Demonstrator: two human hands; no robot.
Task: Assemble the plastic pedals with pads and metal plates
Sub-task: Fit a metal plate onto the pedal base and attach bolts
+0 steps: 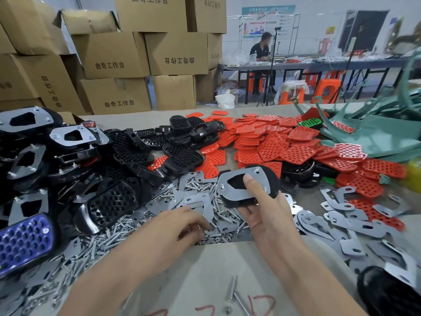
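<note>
My right hand [268, 215] holds a black plastic pedal [272, 179] upside down, thumb pressing a metal plate [230, 183] onto its underside; a screw end pokes through the plate's far corner. My left hand [180, 224] reaches into a heap of loose screws and nuts [218, 215], fingertips curled down among them; whether it pinches anything is hidden. Bare black pedals [180, 156] lie beyond the screws. Red perforated pads [273, 144] are piled to the right. Loose metal plates [355, 224] spread at right.
Finished pedals with plates [68, 135] are stacked at left, and a blue-padded pedal [25, 240] lies near the left edge. Two screws and a nut [234, 295] lie on the table in front of me. Green frames [376, 133] sit far right, cardboard boxes [114, 55] behind.
</note>
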